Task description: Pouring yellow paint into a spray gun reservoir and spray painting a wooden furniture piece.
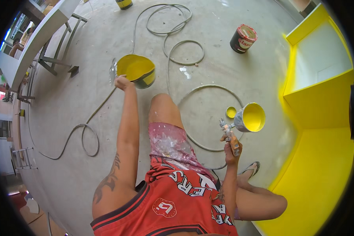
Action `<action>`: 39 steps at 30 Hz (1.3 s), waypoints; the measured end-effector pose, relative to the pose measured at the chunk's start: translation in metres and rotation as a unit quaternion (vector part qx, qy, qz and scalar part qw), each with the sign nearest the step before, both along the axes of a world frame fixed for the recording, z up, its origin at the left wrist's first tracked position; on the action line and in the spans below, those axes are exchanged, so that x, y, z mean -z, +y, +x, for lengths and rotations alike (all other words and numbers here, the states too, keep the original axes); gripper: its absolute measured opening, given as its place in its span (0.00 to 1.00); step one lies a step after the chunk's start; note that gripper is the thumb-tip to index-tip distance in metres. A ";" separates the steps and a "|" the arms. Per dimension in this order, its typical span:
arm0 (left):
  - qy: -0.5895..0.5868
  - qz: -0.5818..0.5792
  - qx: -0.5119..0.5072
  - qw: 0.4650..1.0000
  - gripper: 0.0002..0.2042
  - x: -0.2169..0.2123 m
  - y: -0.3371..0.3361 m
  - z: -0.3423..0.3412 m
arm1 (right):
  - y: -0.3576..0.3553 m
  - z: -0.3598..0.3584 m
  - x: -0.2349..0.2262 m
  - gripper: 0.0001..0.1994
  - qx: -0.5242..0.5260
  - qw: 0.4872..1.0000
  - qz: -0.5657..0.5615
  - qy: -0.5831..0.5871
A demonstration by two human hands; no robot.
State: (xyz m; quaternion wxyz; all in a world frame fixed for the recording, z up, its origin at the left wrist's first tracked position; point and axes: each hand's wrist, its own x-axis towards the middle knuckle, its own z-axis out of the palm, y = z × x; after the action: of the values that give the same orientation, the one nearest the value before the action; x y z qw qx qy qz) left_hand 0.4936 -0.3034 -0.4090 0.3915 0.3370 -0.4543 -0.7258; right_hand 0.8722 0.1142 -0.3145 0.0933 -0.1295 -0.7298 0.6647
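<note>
My left hand (124, 82) is closed on the near-left edge of a paint can (147, 80), whose inside is coated yellow. The can tilts, and a pale, blurred flat piece (113, 70) shows beside it; I cannot tell whether it is a lid. In my right hand (233, 156) is a paint-smeared spray gun (229, 133), its handle wrapped by my fingers. The gun's metal cup (240, 120) is uncovered and holds yellow paint. Just left of the cup is a small round lid-like piece (231, 112), yellow inside.
A grey hose (228, 89) lies in loops across the concrete floor. A dark can with a red-rimmed top (244, 38) stands far right. Freshly yellow panels (322, 157) rise along the right side. At the left are a long white board (39, 39) and its metal trestle (53, 61).
</note>
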 end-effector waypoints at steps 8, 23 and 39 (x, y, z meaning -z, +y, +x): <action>-0.127 -0.051 -0.055 0.989 0.01 0.088 -0.102 0.002 | 0.015 0.006 0.012 0.21 0.051 0.998 0.036 0.006; -0.101 0.085 0.181 0.974 0.28 -0.006 -0.036 0.074 | 0.040 0.033 -0.001 0.19 0.161 0.987 0.004 0.010; 0.144 -0.792 0.584 -0.111 0.46 0.150 0.482 0.162 | 0.050 0.059 0.013 0.13 0.248 0.967 -0.049 0.019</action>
State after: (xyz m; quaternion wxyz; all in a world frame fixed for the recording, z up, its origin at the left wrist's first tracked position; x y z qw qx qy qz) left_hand 0.6552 0.1785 -0.5593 0.1348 0.7168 0.6644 -0.1631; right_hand 0.9316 0.1639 -0.3272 0.2625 -0.2979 -0.6397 0.6581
